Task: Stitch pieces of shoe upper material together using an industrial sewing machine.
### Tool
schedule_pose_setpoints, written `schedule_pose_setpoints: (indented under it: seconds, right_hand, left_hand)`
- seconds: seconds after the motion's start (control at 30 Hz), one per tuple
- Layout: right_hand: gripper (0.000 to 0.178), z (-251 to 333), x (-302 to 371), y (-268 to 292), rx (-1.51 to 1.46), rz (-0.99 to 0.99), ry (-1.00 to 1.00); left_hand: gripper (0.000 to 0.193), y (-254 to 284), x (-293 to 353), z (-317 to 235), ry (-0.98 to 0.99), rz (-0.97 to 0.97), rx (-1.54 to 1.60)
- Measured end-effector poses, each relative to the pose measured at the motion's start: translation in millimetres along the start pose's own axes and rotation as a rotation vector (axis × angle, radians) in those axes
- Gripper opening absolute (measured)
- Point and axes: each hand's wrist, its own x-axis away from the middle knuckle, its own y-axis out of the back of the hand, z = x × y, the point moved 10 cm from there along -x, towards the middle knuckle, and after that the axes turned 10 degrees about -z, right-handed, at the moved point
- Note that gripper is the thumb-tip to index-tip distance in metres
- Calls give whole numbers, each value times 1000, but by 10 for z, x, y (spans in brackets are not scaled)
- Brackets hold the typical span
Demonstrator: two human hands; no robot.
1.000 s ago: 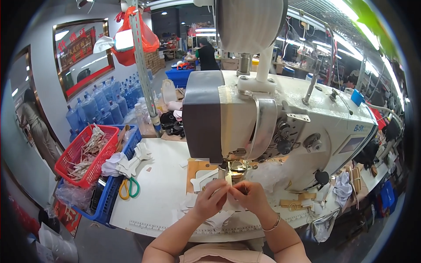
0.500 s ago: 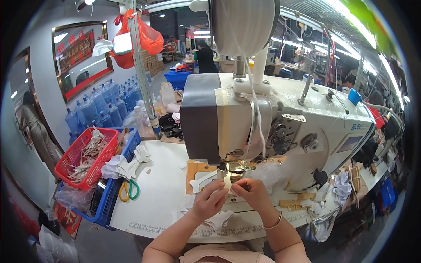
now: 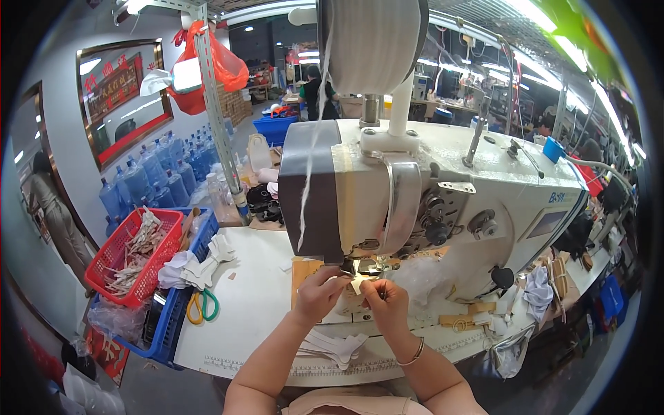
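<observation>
Both hands work close under the needle area of a white sewing machine (image 3: 456, 166). My left hand (image 3: 319, 294) is bent with its fingertips beside the presser foot (image 3: 375, 265), pinching the far end of a small cream piece of material (image 3: 358, 282). My right hand (image 3: 387, 304) pinches the near right side of that same piece, thumb against curled fingers. The piece is partly covered by fingers, so its full shape is hidden. Several white cut pieces (image 3: 335, 348) lie stacked on the table in front of my left hand, beside a ruler strip (image 3: 270, 366) along the front edge.
Scissors (image 3: 202, 306) with yellow and green handles lie at left, near more white cut pieces (image 3: 211, 261). A red basket (image 3: 111, 238) of scraps rests on a blue crate (image 3: 169, 318). A large white spool (image 3: 373, 48) stands above the machine. Tan strips (image 3: 470, 318) lie right.
Both hands have moved slightly left and farther in, bringing the cream piece nearer the presser foot. The white strand from the spool now hangs at the machine head's left. The view has shifted slightly.
</observation>
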Motion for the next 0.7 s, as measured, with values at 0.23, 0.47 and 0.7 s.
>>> schedule_pose_setpoints:
  seconds: [0.23, 0.47, 0.7]
  right_hand:
    - [20, 22, -2, -68, -8, 32, -29]
    - [17, -121, 211, -150, 145, 339, -40]
    - [17, -406, 360, -58, 95, 420, -195]
  left_hand:
    - [20, 81, 62, -305, -245, -167, -115]
    - [17, 29, -16, 70, 51, -121, 79]
    - [17, 25, -21, 113, 73, -126, 58]
